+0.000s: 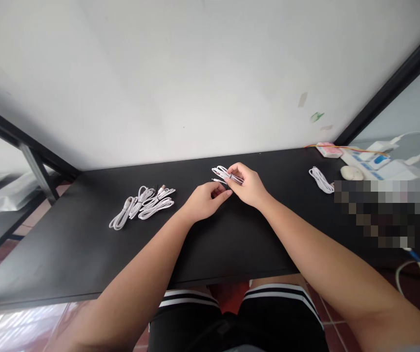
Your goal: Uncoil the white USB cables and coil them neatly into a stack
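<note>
A coiled white cable (220,171) with a dark tie round it lies in my right hand (248,183), held between the thumb and the bent fingers. Close by on the left, my left hand (205,201) has its fingers curled and its thumb pointing towards the coil. A small gap shows between that thumb and the index finger, with nothing visible in it. One thin white cable end sticks out just behind the left fingers. Both hands are above the black tabletop (228,244).
Several bundled white cables (142,205) lie left of my hands. Another white cable bundle (321,179) rests to the right, near a white mouse (351,172), a pink-and-white box (329,149) and a power strip (366,164) with plugs. A pale wall (180,88) stands behind the table.
</note>
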